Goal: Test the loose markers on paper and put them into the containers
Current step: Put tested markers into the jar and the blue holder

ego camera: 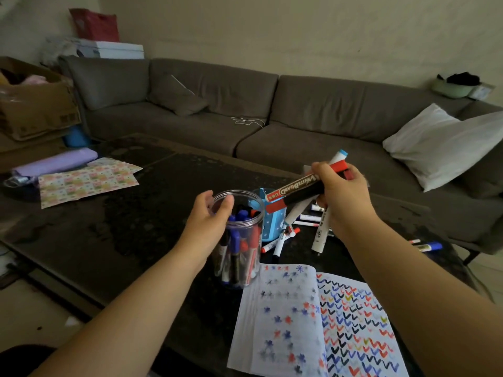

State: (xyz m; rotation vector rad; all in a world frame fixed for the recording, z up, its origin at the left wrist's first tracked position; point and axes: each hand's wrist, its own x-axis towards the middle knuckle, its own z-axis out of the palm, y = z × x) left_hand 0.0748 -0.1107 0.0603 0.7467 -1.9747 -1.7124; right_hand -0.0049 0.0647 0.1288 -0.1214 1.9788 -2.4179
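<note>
Left hand [211, 210] is curled round the rim of the clear plastic jar [239, 240], thumb outside, fingertips hooked over the lip. Jar stands upright on the dark bench [136, 227], roughly half full of black, blue and red markers standing on end.

Right hand [344, 197] grips a bunch of markers. The red-and-black whiteboard marker [296, 191] lies across the fist, red cap end pointing left toward the jar mouth, just beside the rim, not inside. A white marker with a blue cap [340, 156] sticks up out of the same fist, and another white marker barrel [320, 235] hangs down below it.

Blue cup [272, 221] sits right behind the jar, touching or nearly so; can't tell which. Loose markers [280, 242] are scattered on the bench right of the cup, and a blue-capped one [431, 246] lies farther right near the bench edge.

Open notebook [313, 322] lies in front of the jar: left page has blue, red and black star scribbles, right page has rows of coloured ticks.

Patterned paper sheet [87, 180] at the far left of the bench. Grey sofa [245, 104] behind, white pillow [441, 142] on its right end.
</note>
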